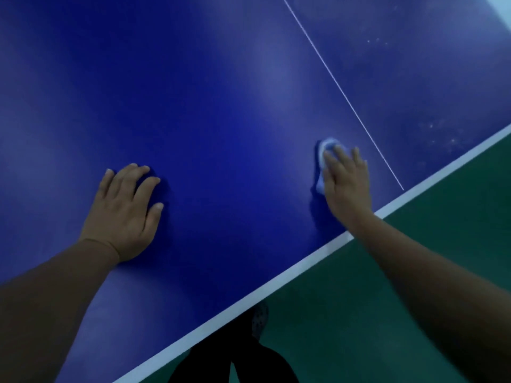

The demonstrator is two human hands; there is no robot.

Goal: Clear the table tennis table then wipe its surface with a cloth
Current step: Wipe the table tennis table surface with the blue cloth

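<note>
Nearest the camera, the person's dark trouser legs (235,366) and a patterned shoe (260,322) stand on the green floor (387,286), just under the white edge band (276,283) of the table tennis table (221,92).

On the blue top, the left hand (124,214) lies flat with its fingers spread and holds nothing; it looks to be bracing the body. Well apart from it, the right hand (345,183) presses with straight fingers on a small pale cloth (323,158), which is bunched under the palm and shows past the fingertips. The cloth sits on the table near its edge, just beside the thin white centre line (343,92).

No bats or balls show on the visible top, so clearing looks done and wiping is the step in hand. Beyond the line the surface shows pale specks and dull smears (442,131). The next move likely calls for sliding the cloth across the line onto that patch with steady downward pressure. Nothing visible blocks that path; the far reach may demand leaning or stepping along the edge.
</note>
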